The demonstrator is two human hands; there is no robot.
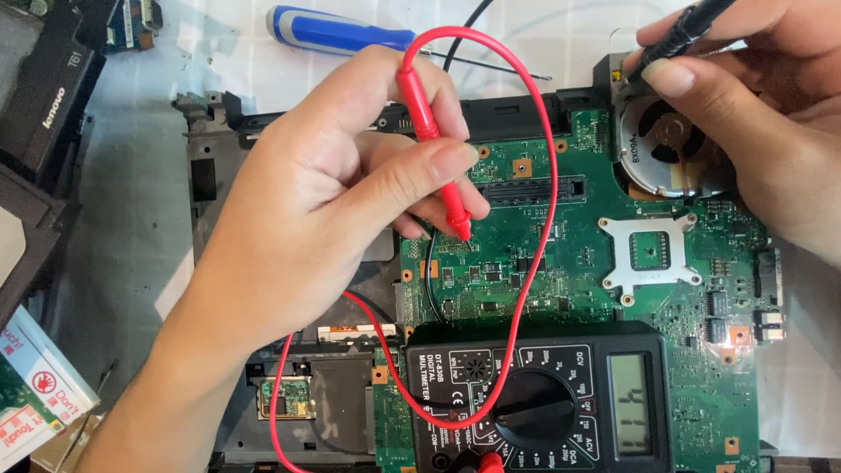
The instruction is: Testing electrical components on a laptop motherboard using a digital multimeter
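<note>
My left hand (307, 210) grips a red test probe (434, 144) like a pen, its tip touching the green circuit board (526, 254) left of centre. The probe's red lead (539, 254) loops up over the board and down to a black multimeter (534, 403) lying on the board's near edge. My right hand (753, 123) pinches a black probe (679, 35) at the top right, its tip by the corner of the round cooling fan (666, 144).
The board sits in a dark laptop chassis (210, 175). A blue-handled screwdriver (337, 31) lies at the top. A silver square processor bracket (650, 254) is right of centre. Black laptop parts (44, 96) are stacked at the left, a printed box (35, 385) at the bottom left.
</note>
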